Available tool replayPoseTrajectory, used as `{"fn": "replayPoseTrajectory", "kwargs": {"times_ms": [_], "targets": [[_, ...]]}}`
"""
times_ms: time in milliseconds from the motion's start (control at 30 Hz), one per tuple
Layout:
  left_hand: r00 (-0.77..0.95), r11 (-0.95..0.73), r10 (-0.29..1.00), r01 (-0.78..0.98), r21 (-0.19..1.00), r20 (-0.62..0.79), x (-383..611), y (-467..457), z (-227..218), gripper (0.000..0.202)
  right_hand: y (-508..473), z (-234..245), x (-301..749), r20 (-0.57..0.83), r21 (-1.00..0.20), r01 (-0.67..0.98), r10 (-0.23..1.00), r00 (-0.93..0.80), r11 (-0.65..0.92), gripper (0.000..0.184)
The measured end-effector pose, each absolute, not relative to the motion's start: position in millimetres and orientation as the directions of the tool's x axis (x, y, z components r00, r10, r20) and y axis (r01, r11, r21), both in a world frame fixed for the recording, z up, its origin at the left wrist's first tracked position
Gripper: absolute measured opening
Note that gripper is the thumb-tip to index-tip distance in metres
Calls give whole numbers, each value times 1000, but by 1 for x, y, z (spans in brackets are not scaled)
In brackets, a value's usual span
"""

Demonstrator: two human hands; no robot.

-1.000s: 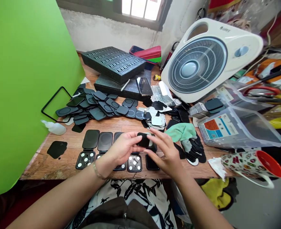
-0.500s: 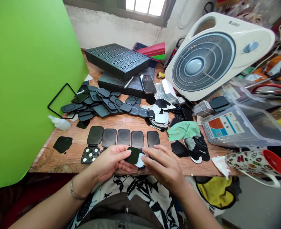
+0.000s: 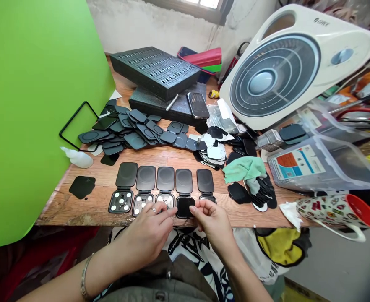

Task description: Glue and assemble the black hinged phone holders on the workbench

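Hands low over the wooden table (image 3: 57,209): my right hand (image 3: 213,222) seems to pinch the black square pad (image 3: 185,206) on the fourth hinged case (image 3: 184,181); my left hand (image 3: 149,237) lies loose just beside it.

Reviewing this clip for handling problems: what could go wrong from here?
The black square pad at the right hand could seat crookedly on its hinged black case. The cases' white-dotted lower halves sit close to the wooden table's front edge, so the left hand might knock one off.
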State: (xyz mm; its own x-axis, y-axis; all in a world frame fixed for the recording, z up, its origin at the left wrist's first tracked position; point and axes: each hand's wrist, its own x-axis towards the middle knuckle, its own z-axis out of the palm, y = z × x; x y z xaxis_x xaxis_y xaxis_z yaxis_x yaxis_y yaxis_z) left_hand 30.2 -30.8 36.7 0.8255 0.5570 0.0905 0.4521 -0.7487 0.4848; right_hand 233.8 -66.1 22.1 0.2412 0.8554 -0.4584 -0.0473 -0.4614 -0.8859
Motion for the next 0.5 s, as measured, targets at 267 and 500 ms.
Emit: {"fn": "replayPoseTrajectory", "kwargs": {"times_ms": [267, 500], "targets": [[832, -806, 538, 460, 373, 135, 35, -32, 25, 26, -62, 17, 234, -458, -878, 24, 854, 247, -478, 37], [846, -801, 528, 470, 371, 67, 36, -30, 29, 28, -59, 20, 234, -486, -864, 25, 847, 216, -503, 32]]}}
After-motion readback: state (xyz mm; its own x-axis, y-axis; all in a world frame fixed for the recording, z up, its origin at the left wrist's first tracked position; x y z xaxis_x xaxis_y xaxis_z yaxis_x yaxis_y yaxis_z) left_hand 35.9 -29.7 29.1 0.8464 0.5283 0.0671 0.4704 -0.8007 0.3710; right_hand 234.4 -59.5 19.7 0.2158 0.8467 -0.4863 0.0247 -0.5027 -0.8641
